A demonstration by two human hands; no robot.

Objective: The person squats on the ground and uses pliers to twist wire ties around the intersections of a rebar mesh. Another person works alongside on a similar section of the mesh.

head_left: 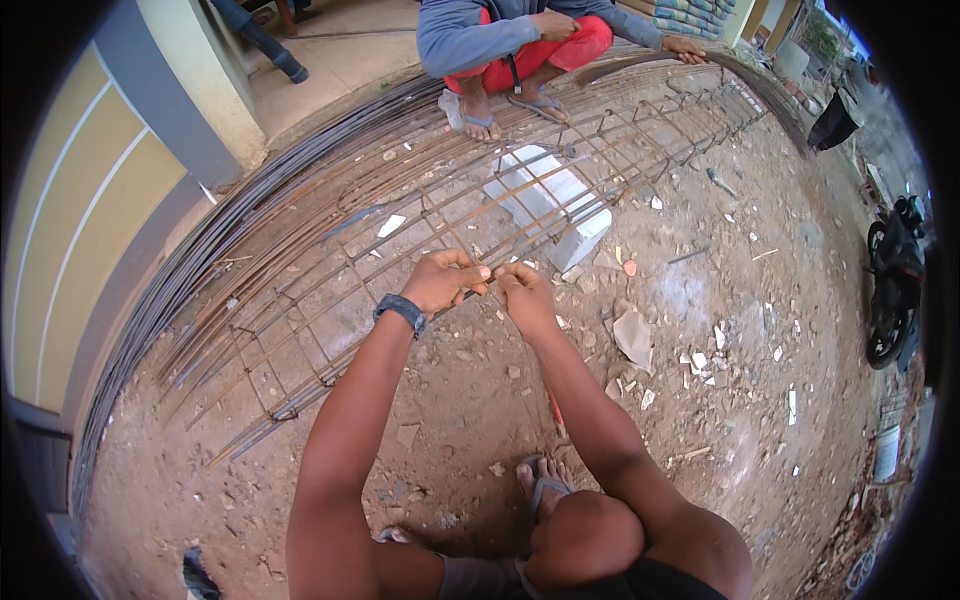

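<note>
My left hand and right hand are pinched closed, just beside each other, at the near side of the rebar cage; any item between the fingertips is indiscernible. Cage bars partly obscure a white block. Beyond, a crouching person is cut off above.

Bare left arm and right arm stretch forward; left hand and right hand nearly touch, both pinching.
</note>
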